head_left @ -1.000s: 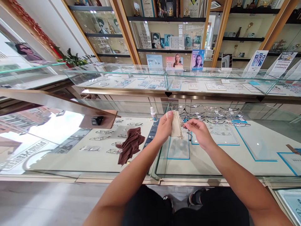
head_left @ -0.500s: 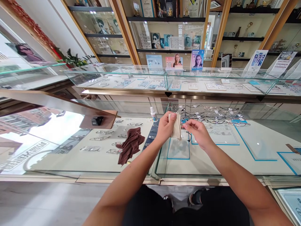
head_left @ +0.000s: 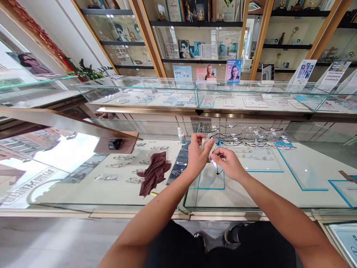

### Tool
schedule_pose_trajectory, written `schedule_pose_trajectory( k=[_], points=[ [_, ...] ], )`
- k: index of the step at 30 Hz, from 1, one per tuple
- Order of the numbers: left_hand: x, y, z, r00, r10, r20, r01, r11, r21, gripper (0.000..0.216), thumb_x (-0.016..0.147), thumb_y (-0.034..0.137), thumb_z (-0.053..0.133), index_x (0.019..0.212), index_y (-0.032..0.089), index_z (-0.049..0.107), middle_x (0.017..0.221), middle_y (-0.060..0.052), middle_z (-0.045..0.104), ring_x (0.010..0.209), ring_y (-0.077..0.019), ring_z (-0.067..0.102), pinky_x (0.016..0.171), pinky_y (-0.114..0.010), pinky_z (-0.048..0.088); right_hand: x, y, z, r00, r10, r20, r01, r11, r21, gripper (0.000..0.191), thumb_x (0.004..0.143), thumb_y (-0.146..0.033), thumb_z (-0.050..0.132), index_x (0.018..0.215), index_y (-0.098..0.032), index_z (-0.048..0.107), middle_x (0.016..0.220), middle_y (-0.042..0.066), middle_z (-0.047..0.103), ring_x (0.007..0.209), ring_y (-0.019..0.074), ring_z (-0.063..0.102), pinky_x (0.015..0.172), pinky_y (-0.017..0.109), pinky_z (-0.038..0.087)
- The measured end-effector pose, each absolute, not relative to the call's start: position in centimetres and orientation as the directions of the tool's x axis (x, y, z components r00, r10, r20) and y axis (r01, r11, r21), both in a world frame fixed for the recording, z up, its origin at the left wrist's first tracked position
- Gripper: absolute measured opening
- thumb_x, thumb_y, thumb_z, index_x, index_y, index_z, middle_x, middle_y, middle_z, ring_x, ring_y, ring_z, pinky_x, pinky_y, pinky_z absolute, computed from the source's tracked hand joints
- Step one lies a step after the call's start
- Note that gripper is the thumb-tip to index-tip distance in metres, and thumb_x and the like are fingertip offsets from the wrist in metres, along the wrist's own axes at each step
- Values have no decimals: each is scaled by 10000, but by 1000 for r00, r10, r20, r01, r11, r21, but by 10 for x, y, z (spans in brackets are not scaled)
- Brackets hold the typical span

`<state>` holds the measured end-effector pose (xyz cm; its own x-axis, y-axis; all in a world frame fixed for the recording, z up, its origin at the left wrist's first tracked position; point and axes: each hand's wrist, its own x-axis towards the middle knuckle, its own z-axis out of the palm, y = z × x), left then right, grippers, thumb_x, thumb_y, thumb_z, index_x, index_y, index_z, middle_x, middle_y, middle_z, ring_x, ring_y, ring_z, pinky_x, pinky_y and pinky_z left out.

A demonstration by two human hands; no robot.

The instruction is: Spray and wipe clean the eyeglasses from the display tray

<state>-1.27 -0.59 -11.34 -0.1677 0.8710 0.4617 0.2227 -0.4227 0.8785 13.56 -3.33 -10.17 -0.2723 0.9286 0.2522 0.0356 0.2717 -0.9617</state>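
Note:
My left hand (head_left: 197,156) is closed on a folded beige cloth (head_left: 212,149), its fingers bent round it. Just to the right, my right hand (head_left: 227,162) pinches a pair of eyeglasses (head_left: 218,171). A dark temple tip of the glasses hangs below the fingers, while the rest is mostly hidden by the hands and cloth. Both hands are close together above the glass display case (head_left: 251,197). A crumpled brown cloth (head_left: 155,171) lies on the glass to the left, and a white spray bottle (head_left: 181,136) stands upright behind my left hand.
Rows of eyeglass frames (head_left: 251,136) are in the case beyond my hands. A wooden-framed mirror (head_left: 55,160) stands at left, with a small black object (head_left: 114,143) on its wooden base. Another glass counter (head_left: 167,87) with several upright signs runs across behind.
My hands have come closer together, the left one turning over the cloth. The glasses have shifted slightly left and down, and the cloth is now more bunched between the fingers.

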Motion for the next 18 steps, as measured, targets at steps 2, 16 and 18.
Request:
schedule_pose_trajectory(
  k=[2,16,18],
  points=[
    [-13,-6,-113,-189,851,491,235,-446,864,336,868,429,739,1015,221,520,882,5,555,796,-154,542,757,-287,414,134,-35,-101,-281,927,249,30,267,-963,285,855,-472,700,710,-237,628,719,-9,643,714,167,549,719,329,404],
    [-11,-17,-106,-122,803,584,66,-580,812,525,925,635,662,731,213,416,687,50,408,626,-107,369,601,-265,321,132,-54,-94,-235,853,465,68,492,-868,251,943,-396,639,762,-233,578,783,7,597,774,173,529,759,329,436],
    [-11,-15,-102,-41,841,539,-42,-541,840,512,895,637,704,767,207,456,715,43,458,631,-98,412,601,-250,349,134,-52,-94,-219,867,447,48,467,-883,288,945,-445,646,763,-232,578,791,9,597,770,172,525,757,329,437]
  ],
)
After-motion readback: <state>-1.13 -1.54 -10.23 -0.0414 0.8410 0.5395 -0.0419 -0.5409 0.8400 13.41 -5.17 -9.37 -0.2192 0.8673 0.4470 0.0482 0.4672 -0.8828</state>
